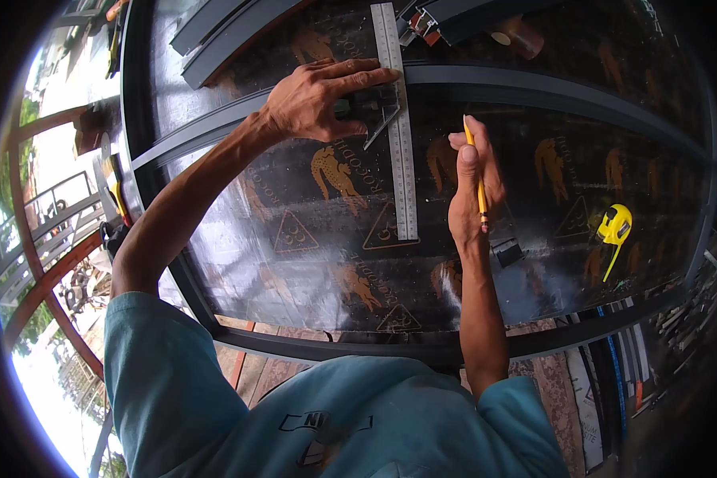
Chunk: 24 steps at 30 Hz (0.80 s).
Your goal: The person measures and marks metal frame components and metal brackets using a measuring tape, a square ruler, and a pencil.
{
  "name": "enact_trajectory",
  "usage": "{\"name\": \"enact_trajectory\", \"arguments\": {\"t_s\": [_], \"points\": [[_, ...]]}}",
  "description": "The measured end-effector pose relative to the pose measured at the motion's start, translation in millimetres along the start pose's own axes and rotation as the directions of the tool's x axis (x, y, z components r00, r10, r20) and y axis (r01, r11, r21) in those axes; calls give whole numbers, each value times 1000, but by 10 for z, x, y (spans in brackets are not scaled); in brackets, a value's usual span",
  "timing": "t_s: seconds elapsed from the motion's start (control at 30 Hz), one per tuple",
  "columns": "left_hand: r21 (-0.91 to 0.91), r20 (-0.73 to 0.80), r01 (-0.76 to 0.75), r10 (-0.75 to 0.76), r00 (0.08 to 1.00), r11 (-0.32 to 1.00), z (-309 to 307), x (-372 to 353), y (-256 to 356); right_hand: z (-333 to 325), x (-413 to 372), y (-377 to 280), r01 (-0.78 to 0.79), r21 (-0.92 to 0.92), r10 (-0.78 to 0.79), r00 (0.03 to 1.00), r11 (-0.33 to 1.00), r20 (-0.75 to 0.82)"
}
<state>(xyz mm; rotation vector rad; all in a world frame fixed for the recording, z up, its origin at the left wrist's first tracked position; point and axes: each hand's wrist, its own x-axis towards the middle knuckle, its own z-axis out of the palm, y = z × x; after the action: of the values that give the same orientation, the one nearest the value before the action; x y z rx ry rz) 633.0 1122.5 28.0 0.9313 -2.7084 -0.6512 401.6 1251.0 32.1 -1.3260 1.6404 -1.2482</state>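
My left hand (319,99) has its fingers spread over a dark grey metal bar (502,77), its fingertips on the edge of a long steel ruler (404,159). The ruler lies across the bar. A small dark angled metal piece (382,127) shows beside the ruler, below my left fingers; part of it is hidden. To the right of the ruler, my right hand (478,171) holds a yellow pencil (480,187), its point directed away from me and its eraser end towards me.
A yellow tape measure (614,225) lies on the dark printed board (295,279) at the right. Near my right wrist sits a small black block (507,252). More metal profiles (223,40) lie at the top left. A dark frame (271,341) borders the board.
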Motion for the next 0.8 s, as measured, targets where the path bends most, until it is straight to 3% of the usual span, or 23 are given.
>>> {"name": "enact_trajectory", "arguments": {"t_s": [0.1,0.27,0.5,0.8], "points": [[1,4,3,-3,1000,1000,-14,2,11,55,84,-77,-81,93,79,997,992,28],[-4,9,9,-9,1000,1000,-9,6,4,197,243,-51,48,173,-58,997,984,55],[-15,-11,-9,9,1000,1000,-6,10,-2,336,351,-19,100,172,-108,994,980,36],[-21,-18,-11,11,1000,1000,0,3,-13,365,416,-7,59,130,-66,996,990,57]]}}
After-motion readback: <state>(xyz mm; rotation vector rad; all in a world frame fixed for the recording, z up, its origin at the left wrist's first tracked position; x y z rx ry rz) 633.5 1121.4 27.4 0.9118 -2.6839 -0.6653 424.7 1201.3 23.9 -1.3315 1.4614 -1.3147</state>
